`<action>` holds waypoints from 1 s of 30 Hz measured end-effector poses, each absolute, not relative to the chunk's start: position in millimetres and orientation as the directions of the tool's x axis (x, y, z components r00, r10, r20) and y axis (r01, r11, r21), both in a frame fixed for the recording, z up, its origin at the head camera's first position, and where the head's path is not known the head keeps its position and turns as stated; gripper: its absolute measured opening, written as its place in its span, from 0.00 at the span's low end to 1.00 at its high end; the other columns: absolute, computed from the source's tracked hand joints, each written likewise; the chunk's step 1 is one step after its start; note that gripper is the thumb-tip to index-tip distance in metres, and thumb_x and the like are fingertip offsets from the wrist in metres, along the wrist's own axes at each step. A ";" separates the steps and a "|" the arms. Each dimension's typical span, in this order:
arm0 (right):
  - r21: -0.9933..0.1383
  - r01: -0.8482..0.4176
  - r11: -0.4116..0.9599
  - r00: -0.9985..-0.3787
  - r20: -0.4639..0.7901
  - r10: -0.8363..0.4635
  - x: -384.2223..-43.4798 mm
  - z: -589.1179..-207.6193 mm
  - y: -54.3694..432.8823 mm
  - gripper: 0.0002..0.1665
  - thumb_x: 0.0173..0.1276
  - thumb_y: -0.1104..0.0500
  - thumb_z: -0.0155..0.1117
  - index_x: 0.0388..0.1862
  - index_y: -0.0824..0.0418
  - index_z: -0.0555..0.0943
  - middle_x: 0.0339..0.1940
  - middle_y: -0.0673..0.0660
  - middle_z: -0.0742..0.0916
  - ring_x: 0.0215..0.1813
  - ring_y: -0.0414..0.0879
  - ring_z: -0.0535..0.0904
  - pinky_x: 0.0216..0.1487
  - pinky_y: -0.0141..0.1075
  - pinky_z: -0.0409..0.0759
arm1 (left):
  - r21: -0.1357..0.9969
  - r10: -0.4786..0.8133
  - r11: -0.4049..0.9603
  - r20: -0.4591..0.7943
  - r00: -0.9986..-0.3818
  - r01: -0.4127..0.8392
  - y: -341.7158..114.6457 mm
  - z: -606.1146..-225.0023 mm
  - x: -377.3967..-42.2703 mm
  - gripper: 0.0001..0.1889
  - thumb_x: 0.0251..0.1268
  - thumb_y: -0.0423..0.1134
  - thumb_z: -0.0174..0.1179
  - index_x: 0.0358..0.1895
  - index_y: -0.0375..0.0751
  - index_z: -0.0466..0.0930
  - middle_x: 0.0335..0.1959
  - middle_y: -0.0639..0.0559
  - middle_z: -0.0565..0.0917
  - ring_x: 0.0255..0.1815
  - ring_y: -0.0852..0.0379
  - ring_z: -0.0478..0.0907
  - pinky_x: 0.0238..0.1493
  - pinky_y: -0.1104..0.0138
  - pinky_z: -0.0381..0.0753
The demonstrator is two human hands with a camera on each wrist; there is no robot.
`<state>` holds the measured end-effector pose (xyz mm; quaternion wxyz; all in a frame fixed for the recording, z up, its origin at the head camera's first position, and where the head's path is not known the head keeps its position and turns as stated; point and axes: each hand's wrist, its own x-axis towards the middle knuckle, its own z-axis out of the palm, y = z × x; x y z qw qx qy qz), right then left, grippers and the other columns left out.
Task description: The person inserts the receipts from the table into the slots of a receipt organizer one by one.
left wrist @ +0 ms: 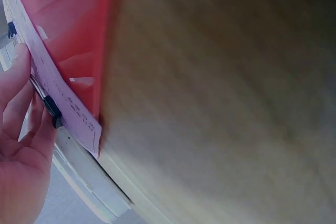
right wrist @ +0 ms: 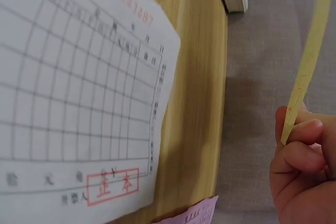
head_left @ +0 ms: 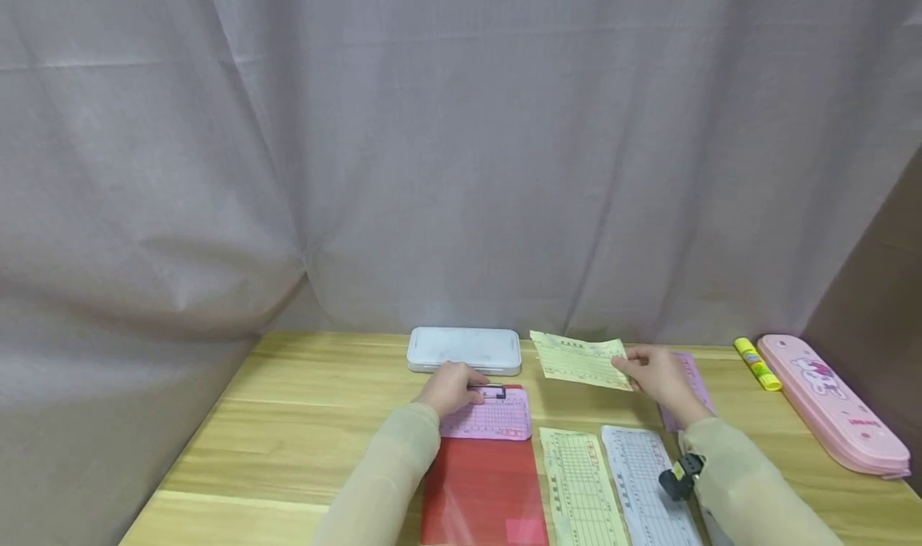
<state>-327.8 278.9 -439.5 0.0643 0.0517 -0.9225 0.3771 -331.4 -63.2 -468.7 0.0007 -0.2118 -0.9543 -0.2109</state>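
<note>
My right hand pinches a yellow printed form by its right edge, holding it up above the table; thumb and fingers show on the sheet in the right wrist view. At the top of a red clip folder, my left hand grips the metal clip with thumb and fingers. A pink form lies under that clip on the folder. Beside the folder lie another yellow form and a white form, side by side.
A white case stands behind the left hand. Partly under the right forearm lies another pink form. At the right are a yellow glue stick and a pink pencil case. A grey curtain hangs behind the wooden table.
</note>
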 end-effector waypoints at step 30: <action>-0.800 -0.001 0.599 -0.997 -0.045 -0.061 -287.7 -447.1 236.4 0.18 0.65 0.50 0.63 0.34 0.67 0.82 0.23 0.50 0.79 0.30 0.43 0.70 0.28 0.33 0.70 | 0.377 0.418 0.823 0.105 -0.902 0.425 -63.5 -470.7 -333.8 0.15 0.51 0.41 0.70 0.45 0.48 0.87 0.42 0.58 0.87 0.51 0.57 0.81 0.56 0.65 0.76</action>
